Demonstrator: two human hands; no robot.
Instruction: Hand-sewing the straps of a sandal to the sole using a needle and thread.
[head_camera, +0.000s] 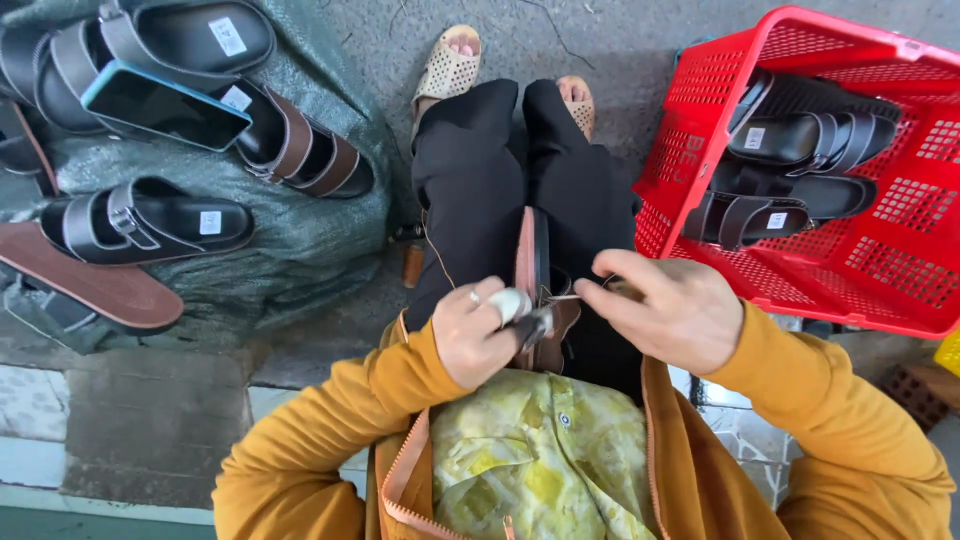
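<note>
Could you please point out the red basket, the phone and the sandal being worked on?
red basket (700, 90), head view, left wall.
phone (160, 105), head view, dark screen.
sandal (530, 250), head view, sole edge.

A red basket (700, 110) of black sandals (815, 140); a phone (160, 105) on sacking (310, 240).

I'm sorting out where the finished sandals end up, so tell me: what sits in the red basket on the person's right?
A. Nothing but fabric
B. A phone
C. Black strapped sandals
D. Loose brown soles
C: the red basket holds several black strapped sandals, stacked side by side; the phone lies on the sandals on the other side.
</note>
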